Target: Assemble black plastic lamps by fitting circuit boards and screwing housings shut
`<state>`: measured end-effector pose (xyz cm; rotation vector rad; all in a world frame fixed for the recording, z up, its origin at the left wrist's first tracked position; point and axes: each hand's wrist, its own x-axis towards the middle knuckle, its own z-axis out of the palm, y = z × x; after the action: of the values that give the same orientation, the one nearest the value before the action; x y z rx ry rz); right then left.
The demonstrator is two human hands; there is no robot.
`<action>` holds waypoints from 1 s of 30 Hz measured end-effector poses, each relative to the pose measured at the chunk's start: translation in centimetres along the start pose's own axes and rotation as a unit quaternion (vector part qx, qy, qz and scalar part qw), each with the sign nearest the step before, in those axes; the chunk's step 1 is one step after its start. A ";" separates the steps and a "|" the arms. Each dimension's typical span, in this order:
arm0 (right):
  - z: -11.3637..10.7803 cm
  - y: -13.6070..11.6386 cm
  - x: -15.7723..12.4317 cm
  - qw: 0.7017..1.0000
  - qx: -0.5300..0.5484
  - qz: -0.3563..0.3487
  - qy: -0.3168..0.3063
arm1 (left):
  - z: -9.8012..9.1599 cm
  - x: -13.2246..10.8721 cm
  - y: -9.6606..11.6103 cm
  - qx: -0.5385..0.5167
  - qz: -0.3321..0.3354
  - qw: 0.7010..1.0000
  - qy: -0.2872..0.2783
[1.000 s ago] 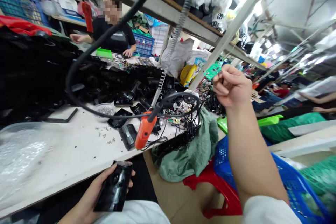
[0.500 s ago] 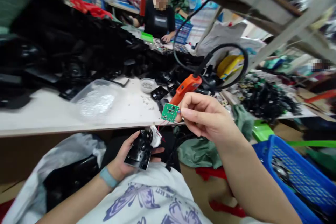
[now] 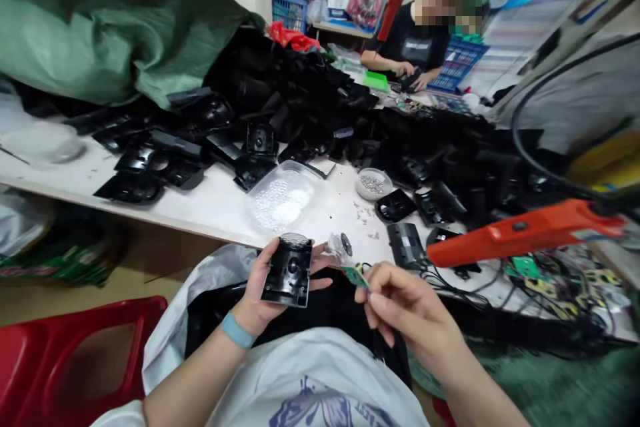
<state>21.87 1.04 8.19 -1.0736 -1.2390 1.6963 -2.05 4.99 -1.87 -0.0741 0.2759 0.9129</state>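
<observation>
I am holding the left hand (image 3: pixel 253 290) spread and palm up, just in front of the near edge of the white workbench (image 3: pixel 215 213); a black plastic housing (image 3: pixel 289 271) is lying across that palm, with the thumb is curling over its side and the fingers reaching out beyond it; a blue wristband (image 3: pixel 237 330) is circling the wrist; I am keeping the right hand (image 3: pixel 407 307) just beside it, with the thumb and fingertips pressed together, pinching a small green circuit board (image 3: pixel 356 276) that is trailing thin wires; the board is sitting between the two hands, just over the near edge of the workbench; a clear round piece with a dark disc (image 3: pixel 341 247) is showing just beyond the board, though I cannot tell whether it is joined to it; further along the workbench, a clear plastic tub of white beads (image 3: pixel 280 199) and a small bowl of screws (image 3: pixel 373 183) are sitting before heaps of black plastic housings (image 3: pixel 305 93); an orange-handled tool (image 3: pixel 525 232) is hanging above the workbench's right end; a co-worker (image 3: pixel 415 47) is working at its far end, both hands resting on a dark object.
</observation>
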 end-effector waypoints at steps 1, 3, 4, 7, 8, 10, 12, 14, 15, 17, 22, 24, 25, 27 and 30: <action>0.1 0.2 0.0 1.000 -0.002 -0.006 -0.013 | 0.1 0.3 -0.1 0.002 -0.002 1.000 0.007; 0.2 0.4 0.1 0.999 -0.005 -0.020 -0.033 | 0.4 0.9 -0.5 0.002 -0.018 1.000 0.019; 0.1 0.5 0.2 0.999 0.002 -0.027 -0.037 | 0.6 1.1 -0.7 0.000 -0.028 0.999 0.025; -0.3 0.2 0.7 0.998 0.052 -0.039 -0.025 | 1.2 1.7 -1.3 -0.003 -0.048 0.998 0.042; -0.6 0.1 0.9 0.997 0.068 -0.037 -0.013 | 1.5 1.9 -1.3 -0.003 -0.049 0.998 0.046; -1.0 0.2 1.3 0.997 0.063 -0.040 0.036 | 2.1 2.3 -1.3 -0.002 -0.039 0.998 0.052; -1.4 0.6 1.6 0.989 0.007 -0.064 0.137 | 2.8 2.8 -1.0 -0.007 -0.020 0.998 0.065; -1.6 1.6 1.8 0.959 -0.086 -0.084 0.258 | 3.5 3.3 -0.8 -0.012 0.001 0.996 0.089; -1.7 2.3 2.0 0.940 -0.133 -0.084 0.301 | 3.9 3.6 -0.7 -0.015 0.009 0.995 0.103; -1.7 3.6 2.3 0.916 -0.208 -0.069 0.337 | 4.6 4.0 -0.9 -0.022 0.023 0.991 0.128; -1.6 5.2 3.7 0.895 -0.290 -0.108 0.322 | 6.0 4.6 -2.2 -0.039 0.050 0.985 0.159; -1.7 5.2 4.0 0.883 -0.316 -0.139 0.319 | 6.2 4.7 -2.7 -0.031 0.048 0.987 0.152; -1.8 5.2 4.1 0.876 -0.330 -0.154 0.317 | 6.2 4.8 -2.8 -0.025 0.048 0.988 0.148; -2.2 5.1 4.1 0.865 -0.357 -0.179 0.303 | 6.2 4.8 -2.9 -0.011 0.044 0.989 0.142; -3.1 4.3 3.7 0.854 -0.370 -0.206 0.301 | 5.9 4.8 -2.6 0.012 0.014 0.991 0.134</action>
<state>22.97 4.38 2.78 -1.4839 -1.5622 0.4524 4.00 8.16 2.41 -0.1718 0.5382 0.9267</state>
